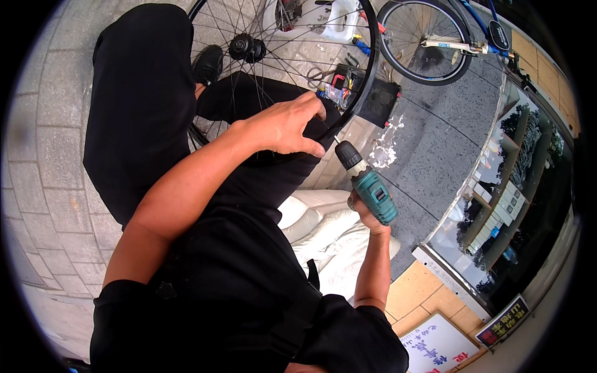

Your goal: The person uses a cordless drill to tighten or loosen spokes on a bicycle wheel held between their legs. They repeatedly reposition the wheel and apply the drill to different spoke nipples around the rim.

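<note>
A black spoked bicycle wheel (372, 62) leans across my black-trousered legs, its hub (247, 48) at the upper left. My left hand (287, 127) is curled over the lower part of the rim, fingers inside by the spokes and thumb on the outer side. In my right hand (367, 211) is a teal and black cordless drill (374, 191), gripped by its handle, most of which is hidden. The drill's thin bit points up and left at the rim, near my left fingertips. Whether the tip touches the rim I cannot tell.
Beyond the wheel stands a white plastic bin (341, 22) of tools. Small tools and a dark tray (379, 102) lie on the paving. Another bicycle (463, 46) is at the upper right. A glass display window (507, 186) and a white handwritten sign (438, 345) are on the right.
</note>
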A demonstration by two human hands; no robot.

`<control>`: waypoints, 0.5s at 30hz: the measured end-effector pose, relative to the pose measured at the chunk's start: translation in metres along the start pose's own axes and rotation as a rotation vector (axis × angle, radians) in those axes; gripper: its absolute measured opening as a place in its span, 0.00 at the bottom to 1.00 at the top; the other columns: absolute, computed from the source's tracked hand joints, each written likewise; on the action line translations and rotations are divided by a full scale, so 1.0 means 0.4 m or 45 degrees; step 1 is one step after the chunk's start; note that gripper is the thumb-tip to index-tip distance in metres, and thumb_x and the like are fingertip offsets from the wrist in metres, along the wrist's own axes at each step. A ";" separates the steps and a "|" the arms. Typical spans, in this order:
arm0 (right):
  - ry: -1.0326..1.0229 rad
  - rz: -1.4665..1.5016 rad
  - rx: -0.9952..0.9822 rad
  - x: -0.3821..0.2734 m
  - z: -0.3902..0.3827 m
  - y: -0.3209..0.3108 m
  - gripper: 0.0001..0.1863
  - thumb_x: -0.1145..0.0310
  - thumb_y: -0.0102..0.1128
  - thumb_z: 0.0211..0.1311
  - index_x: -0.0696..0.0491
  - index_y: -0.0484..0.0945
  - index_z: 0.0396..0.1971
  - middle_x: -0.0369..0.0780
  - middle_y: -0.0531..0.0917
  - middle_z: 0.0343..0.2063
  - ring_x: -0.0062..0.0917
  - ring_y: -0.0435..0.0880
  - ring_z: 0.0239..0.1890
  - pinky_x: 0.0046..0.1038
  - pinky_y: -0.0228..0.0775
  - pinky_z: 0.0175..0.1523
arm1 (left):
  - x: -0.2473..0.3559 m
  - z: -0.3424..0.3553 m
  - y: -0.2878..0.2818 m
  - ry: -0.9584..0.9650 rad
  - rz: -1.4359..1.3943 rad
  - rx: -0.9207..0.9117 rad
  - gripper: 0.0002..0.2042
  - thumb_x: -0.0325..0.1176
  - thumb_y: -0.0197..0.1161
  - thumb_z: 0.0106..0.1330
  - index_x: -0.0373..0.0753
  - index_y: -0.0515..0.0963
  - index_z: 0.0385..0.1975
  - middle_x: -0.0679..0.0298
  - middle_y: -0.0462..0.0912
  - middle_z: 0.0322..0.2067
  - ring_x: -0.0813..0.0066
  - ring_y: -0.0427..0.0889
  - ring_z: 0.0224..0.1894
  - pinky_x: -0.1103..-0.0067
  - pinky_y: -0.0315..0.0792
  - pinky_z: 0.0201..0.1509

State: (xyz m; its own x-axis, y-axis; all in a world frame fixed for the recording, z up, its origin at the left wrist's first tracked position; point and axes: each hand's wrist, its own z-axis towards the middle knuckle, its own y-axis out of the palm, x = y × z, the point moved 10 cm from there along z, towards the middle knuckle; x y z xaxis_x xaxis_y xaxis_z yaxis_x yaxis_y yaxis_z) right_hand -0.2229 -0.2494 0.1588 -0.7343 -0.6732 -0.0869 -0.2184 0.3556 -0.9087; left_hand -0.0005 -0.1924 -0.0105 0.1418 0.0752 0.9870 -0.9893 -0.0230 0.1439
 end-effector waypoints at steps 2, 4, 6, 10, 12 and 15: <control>-0.015 -0.014 -0.009 0.008 0.001 0.002 0.09 0.74 0.74 0.53 0.48 0.88 0.35 0.41 0.87 0.31 0.39 0.87 0.31 0.35 0.81 0.38 | 0.001 0.001 0.000 -0.015 -0.007 -0.008 0.34 0.47 0.83 0.57 0.35 0.73 0.56 0.53 0.75 0.53 0.48 0.81 0.55 0.62 0.77 0.58; -0.042 -0.041 -0.010 0.011 0.003 0.003 0.08 0.74 0.74 0.53 0.48 0.88 0.34 0.41 0.87 0.30 0.39 0.87 0.30 0.34 0.81 0.38 | 0.001 0.001 0.001 -0.021 -0.010 -0.013 0.35 0.48 0.83 0.57 0.35 0.73 0.56 0.53 0.75 0.54 0.47 0.80 0.56 0.62 0.77 0.58; -0.081 -0.081 -0.002 0.008 0.004 0.005 0.08 0.74 0.74 0.53 0.48 0.88 0.34 0.40 0.87 0.29 0.39 0.87 0.30 0.34 0.81 0.37 | 0.001 0.000 0.003 -0.017 -0.010 -0.016 0.35 0.48 0.83 0.57 0.35 0.73 0.56 0.52 0.75 0.54 0.47 0.80 0.55 0.62 0.77 0.58; -0.028 0.031 -0.005 0.011 0.006 0.006 0.08 0.75 0.73 0.52 0.49 0.87 0.33 0.40 0.87 0.27 0.36 0.87 0.29 0.33 0.80 0.38 | -0.002 0.002 0.004 -0.009 -0.003 -0.006 0.35 0.48 0.83 0.57 0.35 0.73 0.57 0.52 0.75 0.54 0.47 0.80 0.55 0.61 0.77 0.59; 0.050 0.163 -0.035 0.011 0.008 0.009 0.08 0.76 0.72 0.53 0.50 0.87 0.34 0.38 0.87 0.26 0.33 0.87 0.29 0.32 0.80 0.38 | -0.005 0.002 0.005 0.000 -0.009 0.001 0.35 0.48 0.83 0.57 0.35 0.73 0.57 0.52 0.75 0.54 0.47 0.80 0.56 0.61 0.77 0.59; 0.243 0.452 -0.037 -0.013 0.008 0.006 0.09 0.76 0.72 0.54 0.51 0.87 0.36 0.36 0.88 0.28 0.26 0.87 0.31 0.31 0.80 0.40 | -0.006 -0.002 -0.001 0.012 0.000 0.029 0.36 0.48 0.83 0.57 0.34 0.73 0.57 0.52 0.75 0.54 0.47 0.81 0.56 0.62 0.77 0.60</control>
State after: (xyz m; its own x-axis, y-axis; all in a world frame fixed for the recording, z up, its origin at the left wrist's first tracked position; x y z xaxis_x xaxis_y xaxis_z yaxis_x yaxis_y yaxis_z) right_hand -0.2176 -0.2473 0.1557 -0.8731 -0.3737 -0.3132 0.0540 0.5642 -0.8239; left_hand -0.0005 -0.1918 -0.0130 0.1416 0.0848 0.9863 -0.9883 -0.0458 0.1458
